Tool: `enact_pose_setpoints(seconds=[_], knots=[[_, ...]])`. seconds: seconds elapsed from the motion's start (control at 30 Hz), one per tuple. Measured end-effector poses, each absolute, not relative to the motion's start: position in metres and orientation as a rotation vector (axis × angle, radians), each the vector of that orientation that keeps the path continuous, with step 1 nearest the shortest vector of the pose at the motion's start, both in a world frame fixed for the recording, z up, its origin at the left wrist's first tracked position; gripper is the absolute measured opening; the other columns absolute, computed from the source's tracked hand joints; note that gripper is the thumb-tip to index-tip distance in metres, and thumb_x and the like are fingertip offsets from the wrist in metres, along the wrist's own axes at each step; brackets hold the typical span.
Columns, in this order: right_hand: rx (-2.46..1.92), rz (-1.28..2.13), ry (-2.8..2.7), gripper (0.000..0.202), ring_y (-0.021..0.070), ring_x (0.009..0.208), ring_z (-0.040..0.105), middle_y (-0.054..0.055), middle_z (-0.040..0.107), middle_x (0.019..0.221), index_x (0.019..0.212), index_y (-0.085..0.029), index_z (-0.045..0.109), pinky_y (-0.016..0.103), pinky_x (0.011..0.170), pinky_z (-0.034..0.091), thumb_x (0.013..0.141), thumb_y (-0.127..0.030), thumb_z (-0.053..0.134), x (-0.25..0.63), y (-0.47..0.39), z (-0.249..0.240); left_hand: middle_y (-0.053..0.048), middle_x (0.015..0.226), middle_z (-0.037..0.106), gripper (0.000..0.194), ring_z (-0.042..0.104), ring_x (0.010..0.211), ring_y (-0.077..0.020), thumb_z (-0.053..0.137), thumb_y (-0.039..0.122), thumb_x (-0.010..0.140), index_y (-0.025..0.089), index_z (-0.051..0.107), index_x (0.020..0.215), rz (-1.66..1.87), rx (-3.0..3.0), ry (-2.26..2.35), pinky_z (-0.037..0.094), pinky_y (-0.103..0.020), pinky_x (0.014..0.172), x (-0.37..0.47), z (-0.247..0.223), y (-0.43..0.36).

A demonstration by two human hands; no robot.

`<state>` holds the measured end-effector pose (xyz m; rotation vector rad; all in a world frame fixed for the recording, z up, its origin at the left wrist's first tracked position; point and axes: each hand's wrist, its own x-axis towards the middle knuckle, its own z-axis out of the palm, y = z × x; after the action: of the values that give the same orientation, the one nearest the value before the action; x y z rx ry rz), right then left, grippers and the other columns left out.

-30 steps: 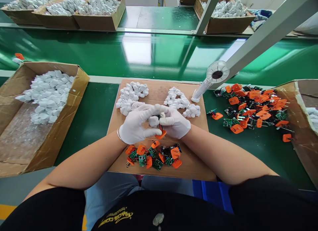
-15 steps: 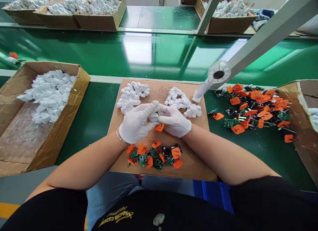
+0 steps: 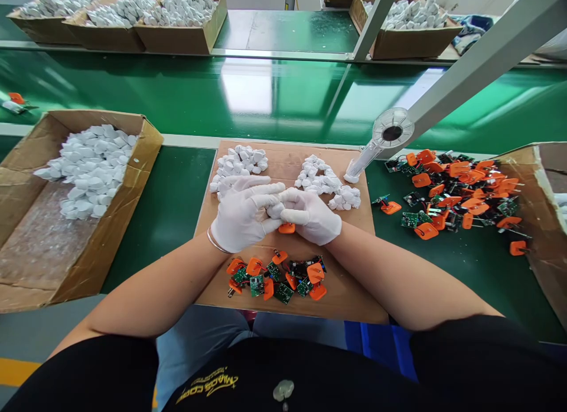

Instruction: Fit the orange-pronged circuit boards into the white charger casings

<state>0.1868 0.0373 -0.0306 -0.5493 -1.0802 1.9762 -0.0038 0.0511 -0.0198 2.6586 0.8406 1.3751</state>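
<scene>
Both hands wear white gloves and meet over the middle of a cardboard sheet (image 3: 354,270). Between their fingertips is a small white plastic housing (image 3: 275,210), gripped from the left by my left hand (image 3: 241,216) and from the right by my right hand (image 3: 315,217). An orange piece (image 3: 287,228) shows just under it; whether the two are joined is hidden. Beyond my hands lie a left pile of white housings (image 3: 241,162) and a right pile of white housings (image 3: 316,174). Nearer my body are several green circuit boards (image 3: 282,292) with orange pieces.
At left stands an open cardboard box (image 3: 137,169) of white housings. A heap of orange pieces and boards (image 3: 460,187) lies at right beside another box (image 3: 531,181). A clear plastic handheld fan (image 3: 392,131) stands by a slanted metal post (image 3: 478,57). Behind runs a green conveyor belt (image 3: 186,99).
My left fingers have shifted slightly and straightened around the white housing, with both hands still together. On the belt, the orange-and-white item at far left has moved further left.
</scene>
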Motion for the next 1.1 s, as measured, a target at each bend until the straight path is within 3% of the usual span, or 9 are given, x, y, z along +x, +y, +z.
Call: enact_pose_setpoints(seconds=[0.13,0.2,0.33,0.5,0.67,0.83,1.03,1.1], knots=[[-0.596,1.978,-1.225,0.026,0.0186,0.083,0.07,0.007,0.076,0.085,0.084,-0.014,0.074,0.032,0.079,0.056,0.078,-0.038,0.081,0.192,0.039,-0.03,-0.012,0.144,0.06,0.063,0.058,0.13,-0.0326,0.082,0.05,0.078,0.022,0.061,0.13,1.08,2.617,0.696,0.048,-0.055,0.109,-0.004,-0.012,0.053],[-0.598,1.954,-1.295,0.022,0.0175,0.078,0.068,0.005,0.075,0.081,0.08,-0.013,0.074,0.031,0.076,0.055,0.079,-0.034,0.079,0.194,0.04,-0.03,-0.014,0.147,0.057,0.056,0.055,0.134,-0.0336,0.081,0.047,0.079,0.022,0.065,0.127,0.991,2.599,0.591,0.047,-0.055,0.111,-0.005,-0.011,0.056],[-0.611,1.936,-1.406,0.021,0.0165,0.075,0.066,0.004,0.073,0.076,0.078,-0.012,0.073,0.031,0.074,0.053,0.08,-0.032,0.077,0.195,0.04,-0.031,-0.01,0.141,0.063,0.031,0.056,0.134,-0.0314,0.082,0.041,0.08,0.023,0.076,0.104,0.968,2.526,0.519,0.047,-0.055,0.112,-0.007,-0.011,0.059],[-0.643,1.843,-1.559,0.023,0.0177,0.077,0.065,0.004,0.071,0.078,0.085,-0.013,0.073,0.033,0.076,0.053,0.085,-0.036,0.073,0.196,0.038,-0.031,-0.007,0.132,0.07,0.015,0.058,0.132,-0.0315,0.085,0.034,0.077,0.023,0.076,0.082,0.893,2.525,0.561,0.046,-0.057,0.112,-0.005,-0.006,0.057],[-0.653,1.8,-1.601,0.018,0.0165,0.073,0.061,0.002,0.067,0.075,0.079,-0.015,0.07,0.031,0.07,0.052,0.08,-0.032,0.076,0.192,0.033,-0.028,-0.007,0.127,0.072,0.014,0.068,0.115,-0.0246,0.079,0.028,0.081,0.022,0.068,0.075,1.03,2.564,0.473,0.05,-0.053,0.111,0.001,-0.008,0.053],[-0.81,1.698,-1.611,0.015,0.0129,0.065,0.053,-0.003,0.057,0.063,0.074,-0.017,0.066,0.027,0.06,0.046,0.08,-0.028,0.075,0.188,0.028,-0.026,-0.004,0.122,0.074,0.016,0.066,0.117,-0.0286,0.079,0.026,0.078,0.022,0.064,0.073,1.138,2.627,0.475,0.055,-0.051,0.102,0.006,-0.015,0.05],[-0.578,1.885,-1.485,0.018,0.0166,0.077,0.062,0.002,0.068,0.078,0.082,-0.014,0.07,0.034,0.077,0.052,0.083,-0.032,0.074,0.194,0.032,-0.029,-0.007,0.122,0.073,0.02,0.066,0.116,-0.0277,0.083,0.036,0.079,0.022,0.069,0.081,1.08,2.526,0.47,0.056,-0.052,0.099,0.0,-0.008,0.053],[-0.526,1.945,-1.388,0.022,0.0159,0.076,0.063,0.002,0.068,0.078,0.084,-0.013,0.07,0.033,0.075,0.052,0.081,-0.034,0.077,0.195,0.033,-0.031,-0.008,0.121,0.074,0.025,0.066,0.117,-0.0271,0.086,0.04,0.077,0.022,0.071,0.085,1.075,2.486,0.453,0.055,-0.05,0.099,-0.002,-0.005,0.054]])
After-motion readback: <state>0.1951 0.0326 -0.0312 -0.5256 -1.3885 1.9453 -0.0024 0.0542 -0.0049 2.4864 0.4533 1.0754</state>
